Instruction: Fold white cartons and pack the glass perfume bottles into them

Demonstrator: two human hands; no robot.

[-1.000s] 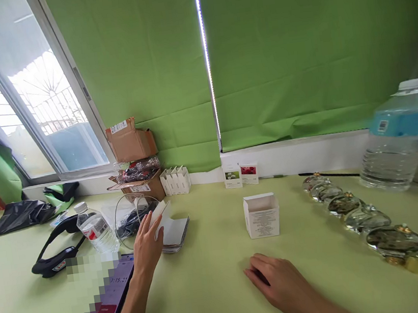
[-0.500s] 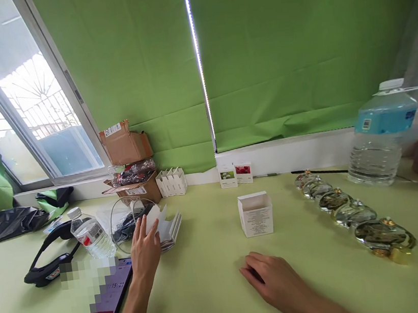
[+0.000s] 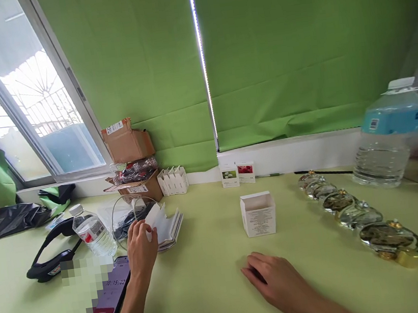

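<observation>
My left hand (image 3: 142,245) is at the near edge of a stack of flattened white paper cartons (image 3: 170,231). Its fingers are curled, with thumb and forefinger pinched at the top carton; the exact contact is partly hidden by the hand. My right hand (image 3: 273,276) rests on the table in a loose curl, with nothing visible in it. Just beyond it an open-topped white box (image 3: 259,219) stands upright, small print on its front.
Glass bottles with gold parts (image 3: 391,237) lie in a row at right, before a large water jug (image 3: 387,135). A phone (image 3: 107,303), water bottle (image 3: 93,230) and black headset (image 3: 50,267) are at left. White boxes (image 3: 174,181) and brown cardboard boxes (image 3: 130,146) stand behind.
My left hand's spread fingers have drawn together and curled at the carton stack. My right hand stays in place. The view has shifted slightly.
</observation>
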